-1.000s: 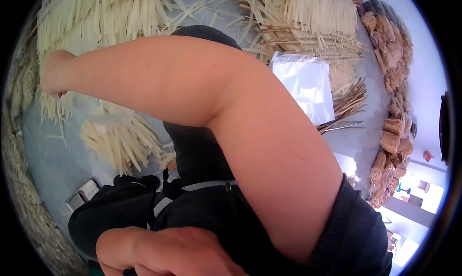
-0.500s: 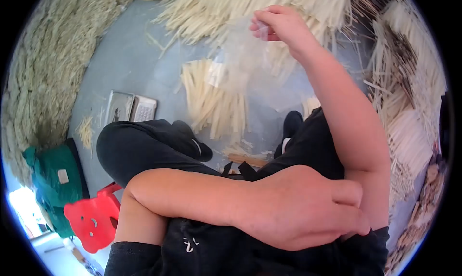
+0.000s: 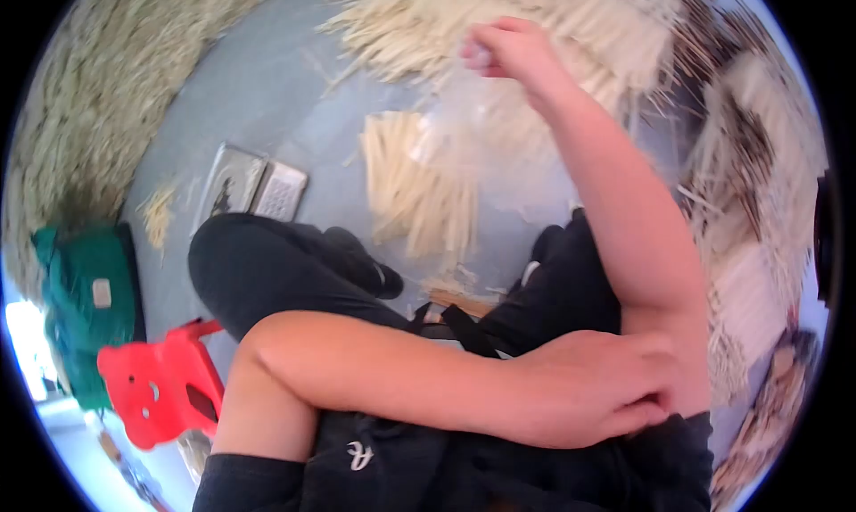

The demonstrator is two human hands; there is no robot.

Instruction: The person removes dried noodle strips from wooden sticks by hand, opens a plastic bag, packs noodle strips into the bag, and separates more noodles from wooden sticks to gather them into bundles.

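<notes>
My right hand is raised at the upper middle, its fingers pinched on the top of a clear plastic bag. The bag hangs blurred over the floor. Beside and partly behind it lies a bunch of pale flat strips. My left arm crosses in front of my body, and my left hand rests against my right arm near the elbow. Its fingers are curled in, with nothing visible in them.
Layered pale strips lie at the top, with more at the right. A metal-topped scale sits beside my knee. A red stool and a green bag stand at the left. Dried material is heaped at the upper left.
My view has swung from the right-hand side to the floor ahead. My right hand stays raised with the bag. My left hand has come across to my right arm and curled its fingers further.
</notes>
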